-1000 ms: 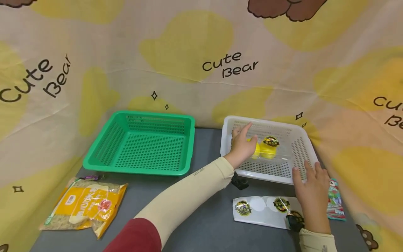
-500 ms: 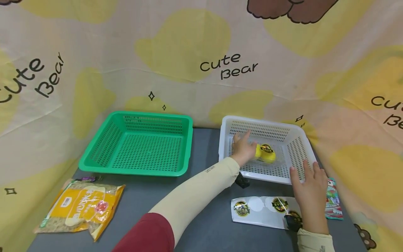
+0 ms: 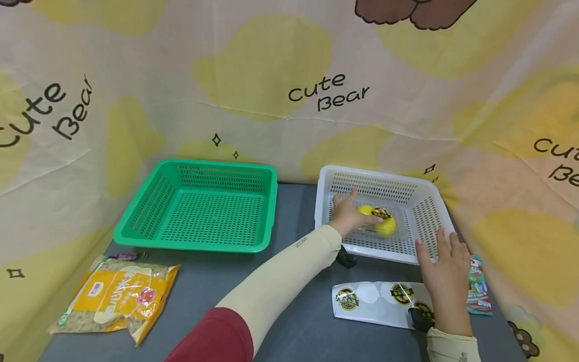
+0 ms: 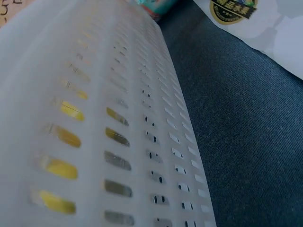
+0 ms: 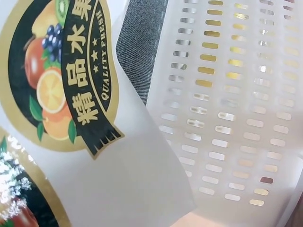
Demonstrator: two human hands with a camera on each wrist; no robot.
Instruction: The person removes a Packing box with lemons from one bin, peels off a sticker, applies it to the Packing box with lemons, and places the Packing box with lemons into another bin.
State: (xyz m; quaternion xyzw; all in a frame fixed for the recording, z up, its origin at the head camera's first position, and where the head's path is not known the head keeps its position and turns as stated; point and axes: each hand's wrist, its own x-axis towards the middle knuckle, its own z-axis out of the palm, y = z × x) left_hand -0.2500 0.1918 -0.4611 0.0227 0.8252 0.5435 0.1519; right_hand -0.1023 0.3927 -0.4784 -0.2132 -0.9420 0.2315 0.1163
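Inside the white basket (image 3: 425, 221) lies a clear plastic box with round yellow fruit (image 3: 386, 227) in it. A black and gold round sticker (image 3: 381, 213) is on the box's top. My left hand (image 3: 349, 215) reaches over the basket's front rim, its thumb stretched across the box at the sticker and its other fingers spread toward the back. My right hand (image 3: 448, 276) is at the basket's front right corner, fingers straight and apart, holding nothing. Through the slots of the basket wall (image 4: 142, 137), yellow shows in the left wrist view.
A green basket (image 3: 212, 216) stands at the left. In front of it lies an orange and clear bag (image 3: 119, 296), with a small purple packet (image 3: 127, 256) behind. A white sticker sheet (image 3: 371, 299) lies before the white basket. A colourful packet (image 3: 479, 286) is at the right.
The clear box has gone down into the white basket under my left hand. My left thumb has swung right over the sticker. My right hand has hardly moved.
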